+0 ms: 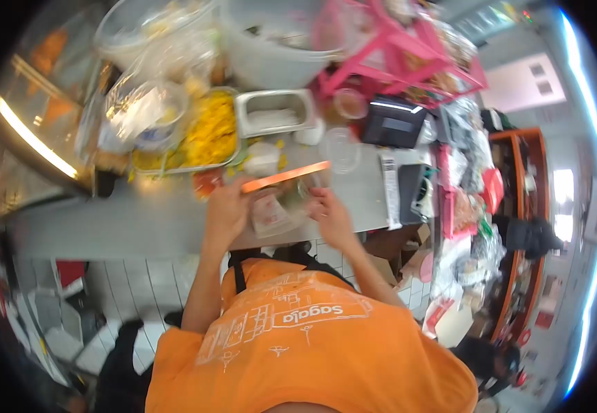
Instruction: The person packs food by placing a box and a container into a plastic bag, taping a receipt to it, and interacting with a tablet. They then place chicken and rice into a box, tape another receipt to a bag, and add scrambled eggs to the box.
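A clear plastic bag with a whitish label and something greenish inside is held up in front of my body, blurred by motion. Along its top runs a straight, shiny orange strip. My left hand is closed at the bag's left side, by the strip's lower end. At the right side, the fingers of my right hand pinch the bag's edge. Just beyond, on the steel counter, are a white lump and a small red-orange packet.
A tray of yellow chopped food, a steel pan and large clear tubs line the back. To the right are a clear lid, a black device and a pink rack. Other people are in the room.
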Tool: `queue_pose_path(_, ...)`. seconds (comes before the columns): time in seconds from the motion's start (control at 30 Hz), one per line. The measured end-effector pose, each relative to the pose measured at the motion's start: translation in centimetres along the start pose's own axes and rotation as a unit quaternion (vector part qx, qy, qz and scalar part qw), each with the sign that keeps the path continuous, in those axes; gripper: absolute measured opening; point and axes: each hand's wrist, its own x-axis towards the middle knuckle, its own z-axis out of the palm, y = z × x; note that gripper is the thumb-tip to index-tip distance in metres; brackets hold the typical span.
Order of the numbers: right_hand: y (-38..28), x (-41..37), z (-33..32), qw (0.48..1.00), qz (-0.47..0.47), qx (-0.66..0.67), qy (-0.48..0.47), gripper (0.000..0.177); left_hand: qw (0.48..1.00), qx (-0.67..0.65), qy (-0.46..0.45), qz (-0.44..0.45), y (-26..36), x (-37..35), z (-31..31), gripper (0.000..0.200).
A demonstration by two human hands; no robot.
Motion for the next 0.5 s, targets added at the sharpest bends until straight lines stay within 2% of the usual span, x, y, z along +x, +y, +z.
queue_pose_path(0.03, 1.9, -1.0, 1.0, 0.981, -0.124, -0.103, 0.112, 0.037, 1.0, -0.019, 0.013, 0.019, -0.5, -0.4, 0.4, 0.029)
queue_pose_path(0.13, -1.2, -5.2, -3.8, 0.994, 0.049, 0.083, 0.054, 0.043, 0.997, -0.05, 0.033, 0.055, -0.5, -2.0, 1.6, 0.035)
queue_pose_path(0.2, -0.7, -6.9, -8.4, 0.99, 0.065, 0.082, 0.091, 0.04, 0.995, -0.063, 0.034, 0.073, 0.0, -3.0, 2.3, 0.035)
queue_pose_path(0.27, 0.2, -7.0, -13.0, 0.985, 0.081, 0.086, 0.128, 0.033, 0.994, -0.09, 0.059, 0.022, 0.5, -3.4, 3.3, 0.033)
queue_pose_path(0.3, 0.6, -6.2, -15.6, 0.98, 0.082, 0.094, 0.153, 0.029, 0.994, -0.092, 0.059, 0.031, 0.6, -3.7, 3.8, 0.033)
queue_pose_path(0.43, 0.8, 3.2, -28.2, 0.954, -0.054, -0.04, 0.293, 0.024, 0.99, -0.11, 0.089, -0.005, 1.7, -3.9, 4.9, 0.03)
queue_pose_path(0.47, -0.2, 6.6, -31.5, 0.921, -0.107, -0.114, 0.356, 0.023, 0.989, -0.11, 0.092, -0.02, 2.2, -3.9, 5.3, 0.029)
queue_pose_path(0.5, -1.2, 10.2, -34.3, 0.901, -0.191, -0.11, 0.374, 0.022, 0.989, -0.108, 0.1, -0.018, 2.2, -3.8, 6.0, 0.029)
